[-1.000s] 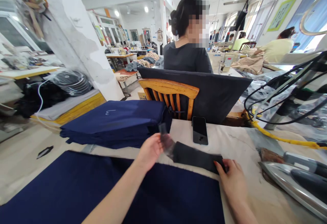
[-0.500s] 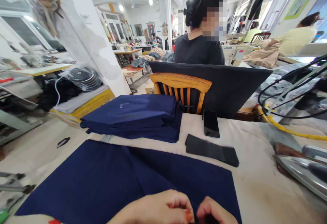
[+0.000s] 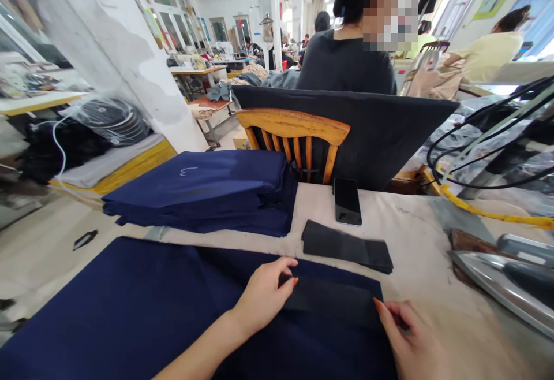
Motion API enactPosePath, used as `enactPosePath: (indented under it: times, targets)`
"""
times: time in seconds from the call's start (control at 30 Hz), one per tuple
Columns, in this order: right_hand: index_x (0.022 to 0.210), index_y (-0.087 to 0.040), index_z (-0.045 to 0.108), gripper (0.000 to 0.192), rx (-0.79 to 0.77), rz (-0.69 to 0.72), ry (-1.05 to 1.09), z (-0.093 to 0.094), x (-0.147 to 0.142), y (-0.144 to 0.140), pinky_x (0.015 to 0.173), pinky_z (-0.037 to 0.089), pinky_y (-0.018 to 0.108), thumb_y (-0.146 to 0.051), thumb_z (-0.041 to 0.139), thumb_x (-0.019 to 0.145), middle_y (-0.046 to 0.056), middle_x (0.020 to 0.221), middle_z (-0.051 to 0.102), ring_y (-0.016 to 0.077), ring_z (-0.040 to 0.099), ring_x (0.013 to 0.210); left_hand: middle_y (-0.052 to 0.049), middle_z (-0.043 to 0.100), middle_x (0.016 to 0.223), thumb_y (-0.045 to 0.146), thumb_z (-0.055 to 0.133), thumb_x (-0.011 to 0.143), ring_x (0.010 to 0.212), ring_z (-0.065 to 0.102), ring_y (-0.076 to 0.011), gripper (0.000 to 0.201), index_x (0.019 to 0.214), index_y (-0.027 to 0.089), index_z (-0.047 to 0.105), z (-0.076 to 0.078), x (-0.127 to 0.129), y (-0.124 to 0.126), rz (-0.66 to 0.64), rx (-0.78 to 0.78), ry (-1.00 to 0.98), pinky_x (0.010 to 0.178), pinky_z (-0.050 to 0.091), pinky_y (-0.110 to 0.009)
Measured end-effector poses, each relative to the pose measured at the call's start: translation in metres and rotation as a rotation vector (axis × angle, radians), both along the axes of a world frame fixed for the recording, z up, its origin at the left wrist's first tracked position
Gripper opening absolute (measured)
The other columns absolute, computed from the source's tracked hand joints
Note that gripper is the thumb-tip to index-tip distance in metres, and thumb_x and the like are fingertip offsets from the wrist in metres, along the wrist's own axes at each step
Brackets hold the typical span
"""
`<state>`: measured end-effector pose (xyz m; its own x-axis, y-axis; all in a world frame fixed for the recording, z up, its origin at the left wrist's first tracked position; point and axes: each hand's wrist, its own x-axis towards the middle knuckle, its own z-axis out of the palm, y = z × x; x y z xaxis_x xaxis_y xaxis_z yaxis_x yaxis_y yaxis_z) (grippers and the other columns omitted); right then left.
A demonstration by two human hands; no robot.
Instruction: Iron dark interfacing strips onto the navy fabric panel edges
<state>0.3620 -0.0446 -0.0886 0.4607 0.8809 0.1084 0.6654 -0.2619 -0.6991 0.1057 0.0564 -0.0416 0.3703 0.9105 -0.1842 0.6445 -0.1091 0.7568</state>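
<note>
A black strip of thin fabric [image 3: 333, 302] lies flat on the far right corner of a large navy cloth panel [image 3: 142, 305] spread on the table. My left hand [image 3: 264, 296] presses the strip's left end with fingers and thumb. On the strip's right end rest the fingertips of my right hand [image 3: 411, 339]. Behind the panel lies a small stack of more black strips [image 3: 346, 246].
A pile of folded navy panels [image 3: 203, 198] sits at the back left, a black phone [image 3: 347, 201] beside it. An iron [image 3: 502, 279] rests at the right, with cables [image 3: 476, 155] above. A wooden chair [image 3: 294, 140] and a seated person [image 3: 346, 62] are beyond the table.
My left hand took a black strip off the small stack, both hands drew back near me, and now they lay the strip flat on the navy panel's far right corner.
</note>
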Motion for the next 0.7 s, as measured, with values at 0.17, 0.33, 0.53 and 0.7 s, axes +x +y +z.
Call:
enactPosePath:
  times: [0.17,0.33,0.53,0.7]
  targets:
    - [0.071,-0.026,0.061,0.041,-0.051,0.069,-0.151,-0.017,0.013,0.010,0.061,0.044,0.031,-0.062,0.046,0.081,0.001,0.072,0.058,0.0189,0.056,0.072,-0.001,0.066,0.093,0.024,0.053,0.084,0.082,0.061,-0.0175,0.038,0.122,0.023,0.055,-0.011,0.001,0.007,0.048,0.096,0.122,0.073,0.044,-0.027]
    - [0.070,-0.026,0.060,0.043,-0.050,0.058,-0.224,-0.020,0.013,0.013,0.058,0.045,0.032,-0.064,0.044,0.082,0.000,0.071,0.058,0.0187,0.056,0.068,0.002,0.066,0.093,0.026,0.057,0.083,0.079,0.062,-0.0162,0.041,0.124,0.027,0.054,-0.013,0.003,0.014,0.052,0.141,0.216,0.071,0.044,-0.026]
    - [0.065,-0.025,0.058,0.046,-0.024,0.061,-0.249,-0.021,0.011,0.014,0.059,0.045,0.035,-0.065,0.042,0.082,0.001,0.067,0.057,0.0196,0.056,0.065,0.003,0.066,0.092,0.026,0.057,0.084,0.077,0.063,-0.0162,0.039,0.123,0.029,0.054,-0.013,0.003,0.017,0.028,0.138,0.262,0.070,0.043,-0.026]
    - [0.075,-0.024,0.058,0.045,-0.126,-0.047,-0.168,-0.023,0.013,0.014,0.054,0.046,0.035,-0.068,0.046,0.075,0.003,0.072,0.061,0.0222,0.059,0.065,0.004,0.064,0.089,0.028,0.059,0.083,0.078,0.062,-0.0172,0.040,0.122,0.029,0.053,-0.013,0.003,0.017,0.032,0.157,0.278,0.070,0.045,-0.028]
